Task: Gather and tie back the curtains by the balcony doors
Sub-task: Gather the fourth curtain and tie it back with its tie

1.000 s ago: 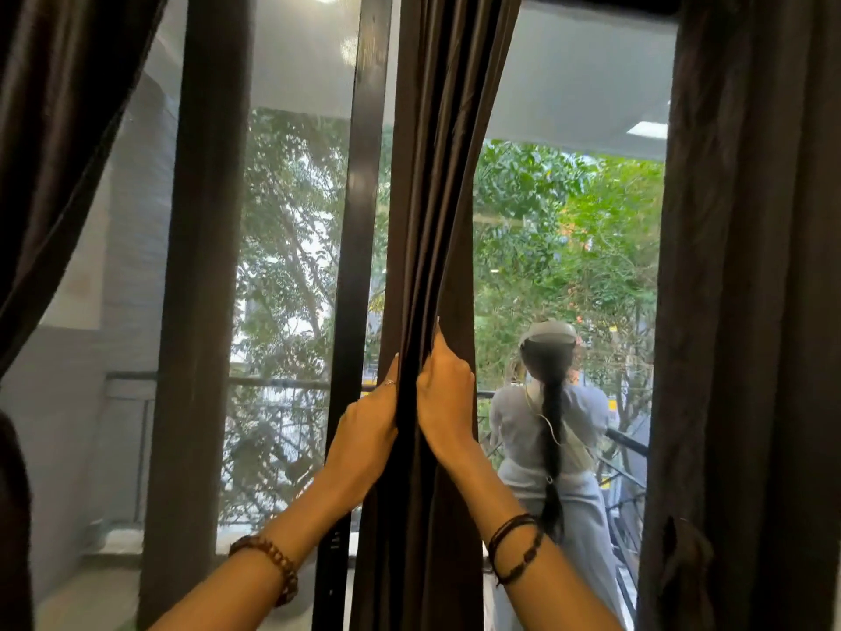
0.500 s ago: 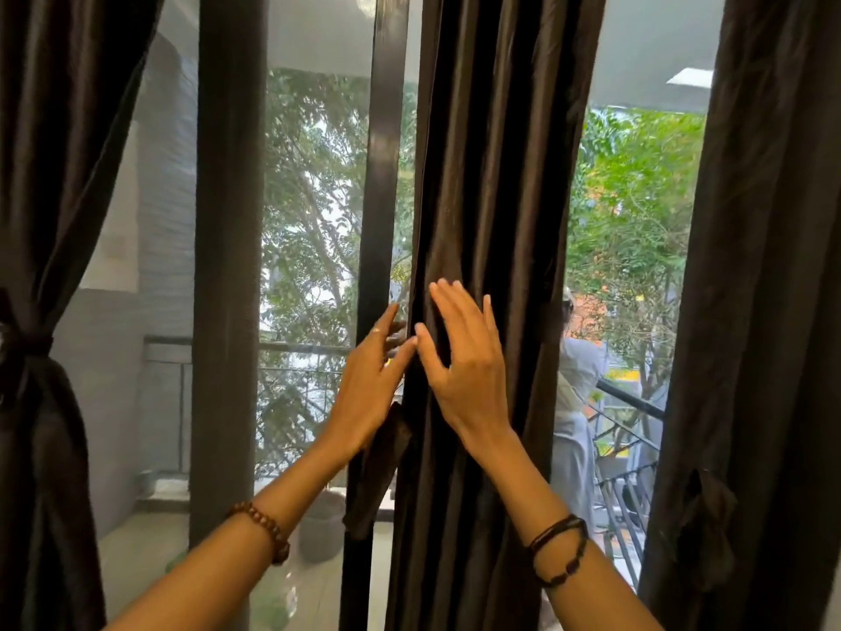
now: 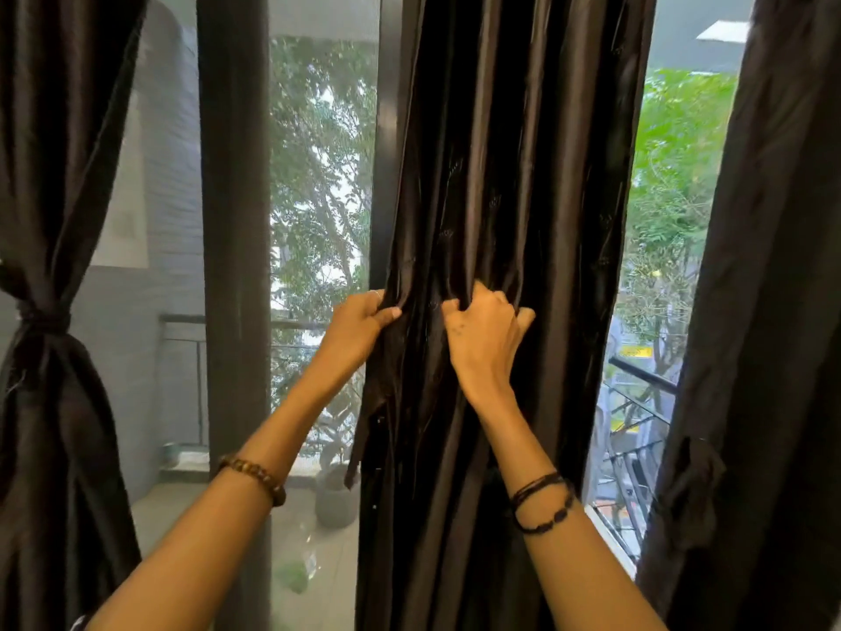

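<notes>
the fingertips of the left hand (image 3: 359,321) and right hand (image 3: 482,330) are buried in the folds of the middle curtain (image 3: 509,175), whose top and hem are cut off by the frame. the left curtain (image 3: 54,175) and right curtain (image 3: 773,266) run past the side edges. the balcony floor behind the glass door (image 3: 318,220) is hazy.

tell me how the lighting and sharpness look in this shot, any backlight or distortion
Head view: strongly backlit, bright daylight through the glass leaving the dark brown satin middle curtain dim with faint sheen; both hands, left and right, fairly sharp; the tied dark curtain at left soft; wide-angle bowing at the edges.
</notes>
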